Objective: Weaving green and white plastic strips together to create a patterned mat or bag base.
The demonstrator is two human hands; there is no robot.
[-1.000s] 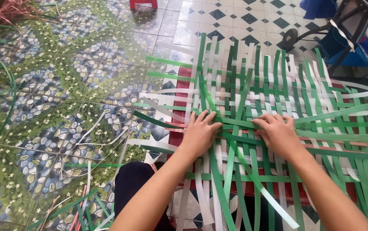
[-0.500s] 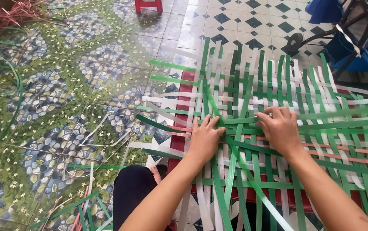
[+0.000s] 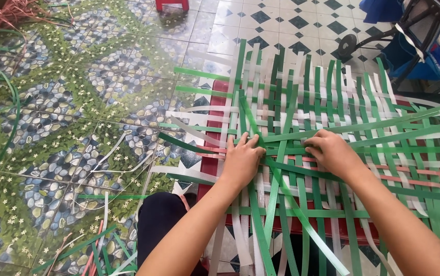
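Both hands lie flat, fingers spread, gripping nothing: left hand [image 3: 240,161] and right hand [image 3: 332,152] press the green-and-white woven plastic-strip mat [image 3: 332,102] over a red plastic stool [image 3: 215,168]. Loose strip offcuts [image 3: 102,245] lie at seven o'clock on the pebble-patterned tiled floor [image 3: 76,102].

The floor [image 3: 76,102] fills the left half of the frame, tiled in a pebble-and-leaf pattern with small white flowers; toward the upper right it changes to white tiles with dark diamonds. A red low stool [image 3: 215,168] stands on it at centre, carrying the woven mat [image 3: 332,102] of green and white strips. Loose strips [image 3: 102,250] in green, white and pink lie scattered at lower left. A reddish bundle of fibres [image 3: 5,13] lies at upper left.
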